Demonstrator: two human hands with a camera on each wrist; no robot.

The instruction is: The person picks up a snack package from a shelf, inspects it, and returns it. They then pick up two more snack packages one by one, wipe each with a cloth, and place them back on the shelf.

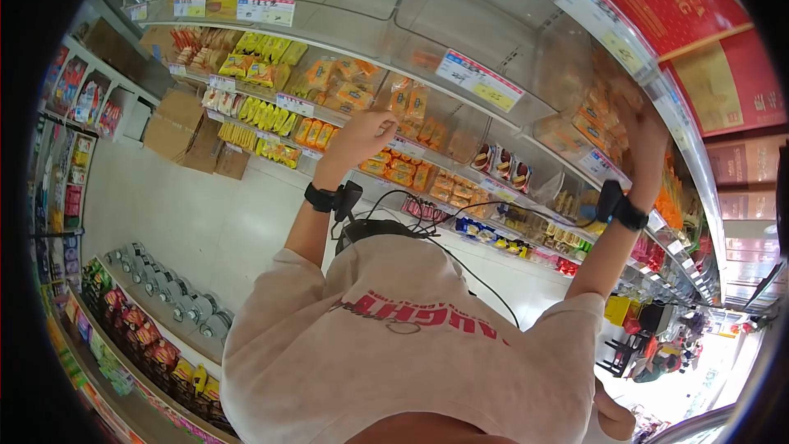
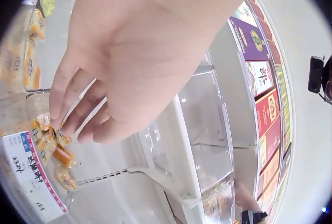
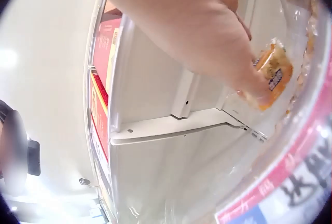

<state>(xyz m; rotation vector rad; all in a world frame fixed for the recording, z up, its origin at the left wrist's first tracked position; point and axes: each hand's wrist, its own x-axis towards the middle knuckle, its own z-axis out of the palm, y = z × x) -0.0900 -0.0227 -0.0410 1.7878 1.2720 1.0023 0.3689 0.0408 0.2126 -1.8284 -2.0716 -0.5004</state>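
Note:
My right hand (image 1: 645, 136) reaches into a clear shelf bin on the right. In the right wrist view its thumb and fingers pinch an orange-and-clear wrapped snack packet (image 3: 275, 73); part of the fingers is hidden behind the hand. More orange packets (image 1: 596, 123) lie in that bin. My left hand (image 1: 362, 144) hangs in front of the middle shelves, holding nothing. Seen from the left wrist, this hand (image 2: 129, 63) has its fingers loosely bent above a bin with several small orange packets (image 2: 54, 151), behind a price label (image 2: 33, 177).
Tiered shelves hold yellow packets (image 1: 263, 57) and other wrapped snacks behind clear fronts and price labels (image 1: 479, 80). Red gift boxes (image 1: 657, 0) stand on top at the right. Cardboard boxes (image 1: 177, 127) sit on the floor at left. A black cable (image 1: 493, 296) hangs between the wrists.

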